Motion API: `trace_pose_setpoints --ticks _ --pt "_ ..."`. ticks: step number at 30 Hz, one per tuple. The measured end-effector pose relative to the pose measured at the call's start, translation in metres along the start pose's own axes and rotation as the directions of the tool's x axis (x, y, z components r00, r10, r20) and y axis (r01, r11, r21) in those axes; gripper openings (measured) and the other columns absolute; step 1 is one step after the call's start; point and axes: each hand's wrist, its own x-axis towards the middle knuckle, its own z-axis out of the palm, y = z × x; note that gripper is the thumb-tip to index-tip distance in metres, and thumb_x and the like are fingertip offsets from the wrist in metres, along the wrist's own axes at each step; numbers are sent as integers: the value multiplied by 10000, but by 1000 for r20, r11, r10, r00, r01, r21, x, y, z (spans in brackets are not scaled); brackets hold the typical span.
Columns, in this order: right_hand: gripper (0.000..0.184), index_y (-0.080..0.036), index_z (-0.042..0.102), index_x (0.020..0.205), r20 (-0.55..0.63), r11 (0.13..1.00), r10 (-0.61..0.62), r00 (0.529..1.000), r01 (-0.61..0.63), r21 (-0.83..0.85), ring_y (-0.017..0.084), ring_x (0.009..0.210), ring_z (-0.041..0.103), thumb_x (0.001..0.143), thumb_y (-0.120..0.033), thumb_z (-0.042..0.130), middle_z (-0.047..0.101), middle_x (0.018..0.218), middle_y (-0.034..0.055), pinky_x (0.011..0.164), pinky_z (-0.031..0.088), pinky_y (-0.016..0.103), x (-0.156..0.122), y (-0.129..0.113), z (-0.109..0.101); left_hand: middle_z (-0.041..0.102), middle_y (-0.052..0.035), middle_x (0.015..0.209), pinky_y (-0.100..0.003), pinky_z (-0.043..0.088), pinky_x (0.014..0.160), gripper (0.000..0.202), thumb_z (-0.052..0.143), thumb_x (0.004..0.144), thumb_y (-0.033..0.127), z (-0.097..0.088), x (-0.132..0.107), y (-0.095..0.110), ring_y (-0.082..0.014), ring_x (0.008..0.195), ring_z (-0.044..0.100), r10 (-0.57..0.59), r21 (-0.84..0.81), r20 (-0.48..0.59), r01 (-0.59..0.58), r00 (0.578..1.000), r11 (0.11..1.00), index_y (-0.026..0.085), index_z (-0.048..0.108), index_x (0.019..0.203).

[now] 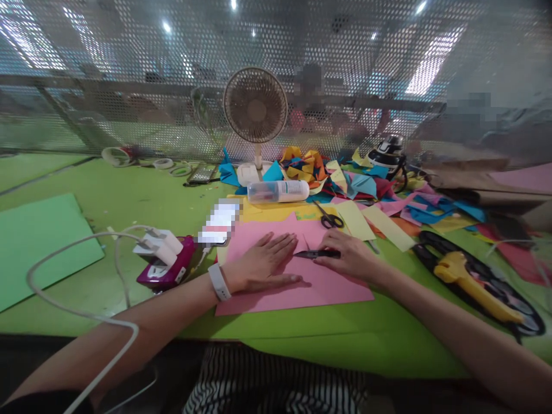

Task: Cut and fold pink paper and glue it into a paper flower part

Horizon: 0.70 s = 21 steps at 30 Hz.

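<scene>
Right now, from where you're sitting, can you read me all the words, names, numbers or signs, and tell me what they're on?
None can be read clearly.
Bottle: has a printed label, but it is too small and blurred.
Yellow sheet: has green marks, too blurred to read.
Phone: its screen is blocked out by big squares.
Pink paper: no words show on it.

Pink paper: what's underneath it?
Yellow paper peeks out past the far edge of the pink paper and seems to run under it. How far it goes, or whether anything else lies there, can't be seen, because the pink paper covers it.
</scene>
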Motion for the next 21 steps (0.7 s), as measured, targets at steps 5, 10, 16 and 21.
trace_pose_setpoints --ticks 5,10,16,21 --pt "161 -206 623 843 0 1000 9 1000 -9 -18 178 811 564 843 -365 595 582 876 39 695 442 285 0 2 -2 24 -48 1537 -404 -16 1130 810 236 860 683 -2 1 3 -205 1407 22 9 -46 -3 -9 1000 999 207 -12 1467" --pt "179 -216 626 852 27 998 31 999 -30 -62 184 798 572 837 -391 590 595 870 43 671 434 288 -2 8 -7 5 39 1541 -388 42 1131 551 161 959 499 -19 3 -11 -159 1405 -16 58 -108 -29 -61 998 992 321 14 1459" --pt "184 -226 634 867 12 997 38 999 -37 -68 193 803 578 841 -400 580 628 822 36 683 426 297 -1 6 -7 193 44 1524 -424 99 1109 464 197 967 309 -21 2 -43 -170 1400 115 43 21 64 -45 997 999 359 209 1429" --pt "178 -228 640 868 -5 995 27 1000 -28 -96 192 824 586 866 -383 555 632 835 34 683 429 292 0 4 -7 165 -6 1531 -395 62 1117 481 179 973 346 -3 5 -34 -155 1401 93 48 54 -26 -47 998 997 280 166 1450"
